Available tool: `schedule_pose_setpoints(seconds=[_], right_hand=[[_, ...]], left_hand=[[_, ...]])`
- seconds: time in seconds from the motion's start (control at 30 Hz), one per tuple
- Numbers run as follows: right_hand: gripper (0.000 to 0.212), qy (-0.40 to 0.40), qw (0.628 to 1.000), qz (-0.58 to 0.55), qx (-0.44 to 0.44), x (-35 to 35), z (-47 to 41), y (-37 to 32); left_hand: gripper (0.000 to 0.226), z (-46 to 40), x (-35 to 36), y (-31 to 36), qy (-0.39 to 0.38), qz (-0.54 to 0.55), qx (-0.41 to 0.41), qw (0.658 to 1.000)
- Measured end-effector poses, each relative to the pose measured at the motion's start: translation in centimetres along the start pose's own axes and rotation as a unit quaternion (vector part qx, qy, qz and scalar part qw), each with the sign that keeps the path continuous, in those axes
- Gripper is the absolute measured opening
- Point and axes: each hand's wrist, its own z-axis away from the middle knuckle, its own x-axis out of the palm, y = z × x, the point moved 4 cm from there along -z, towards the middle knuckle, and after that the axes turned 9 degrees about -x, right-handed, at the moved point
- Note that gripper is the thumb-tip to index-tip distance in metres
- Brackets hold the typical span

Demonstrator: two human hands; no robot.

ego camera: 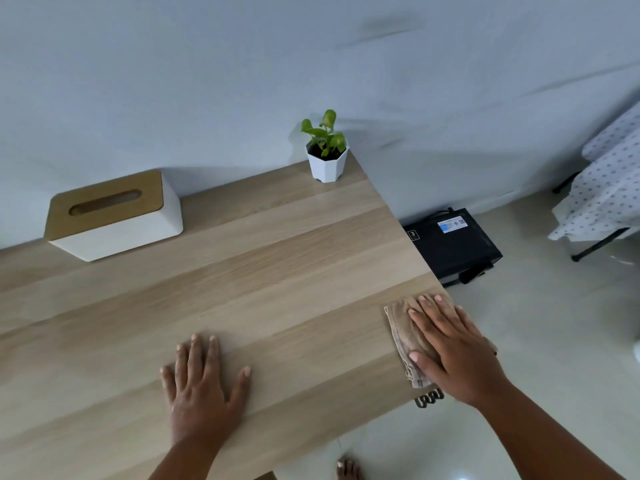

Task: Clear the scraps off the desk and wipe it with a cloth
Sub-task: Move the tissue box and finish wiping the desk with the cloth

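Note:
A light wooden desk (263, 271) fills the lower left of the view. On its near right corner lies a folded tan cloth (407, 336). My right hand (453, 348) presses flat on the cloth with straight, spread fingers. My left hand (202, 382) rests flat on the bare desk top near the front edge, fingers spread, holding nothing. No scraps show on the desk surface.
A white tissue box with a wooden lid (114, 216) stands at the back left by the wall. A small potted plant (327, 150) sits on the far right corner. On the floor are a black box (453, 245), a dotted cloth on a frame (606, 188), and my foot (348, 469).

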Motion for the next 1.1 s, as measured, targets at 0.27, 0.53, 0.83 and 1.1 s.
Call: schedule_pose_setpoints(seconds=[0.27,0.53,0.83,1.1], right_hand=[[0.083,-0.029,0.999,-0.037,0.025,-0.7,-0.1,0.4],[0.072,0.129,0.965,-0.203,0.103,-3.1,-3.7,-5.0],[0.073,0.179,0.921,-0.321,0.133,-3.2,-10.8,-9.4],[0.089,0.2,0.881,-0.392,0.175,-2.7,-20.0,-9.3]], left_hand=[[0.096,-1.0,-0.8,-0.7,0.013,-0.003,0.012,1.0],[0.079,-6.4,-2.0,-2.1,0.034,-0.015,0.013,0.999],[0.091,-12.4,-2.1,-1.0,0.045,0.009,-0.011,0.999],[0.094,-13.9,-0.8,-1.4,0.058,0.027,-0.051,0.997]])
